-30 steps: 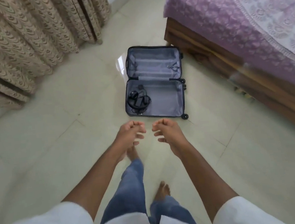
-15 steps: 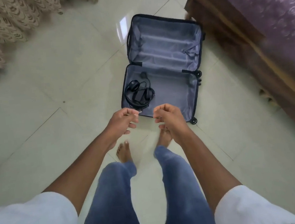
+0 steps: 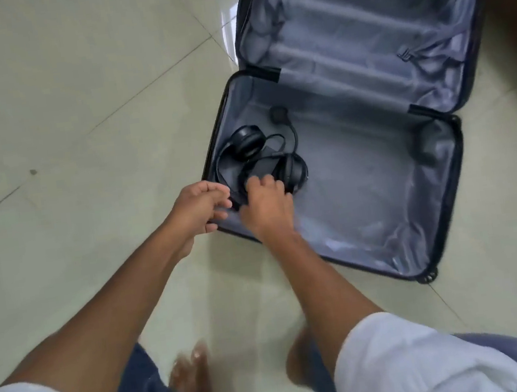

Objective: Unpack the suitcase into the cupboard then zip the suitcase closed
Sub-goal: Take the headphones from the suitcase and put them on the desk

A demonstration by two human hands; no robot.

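Down on the pale tiled floor (image 3: pixel 78 120) lies a dark hard-shell suitcase (image 3: pixel 447 205), opened flat with both halves lined in grey-blue fabric; the far half looks bare, and the near half holds only a pair of black over-ear headphones (image 3: pixel 245 142) tangled with a black cable and what seems to be a small flat black adapter (image 3: pixel 266 167), all bunched in the near left corner. From the single head view, the right hand (image 3: pixel 266 206) reaches into that corner with its fingers (image 3: pixel 265 183) curled down over the headband and cable beside the nearer ear cup, though motion blur leaves it unclear whether they have closed on anything. The left hand (image 3: pixel 198 208) hangs at the suitcase's left rim, fingers loosely curled and apparently holding nothing. The headphones should be light and fairly rigid at the band, with padded cups that give under pressure; the band is likely the best hold, since the loose cable will trail and could snag on the lining. Gathering cable and adapter together with the other hand would help. The cupboard is out of view.
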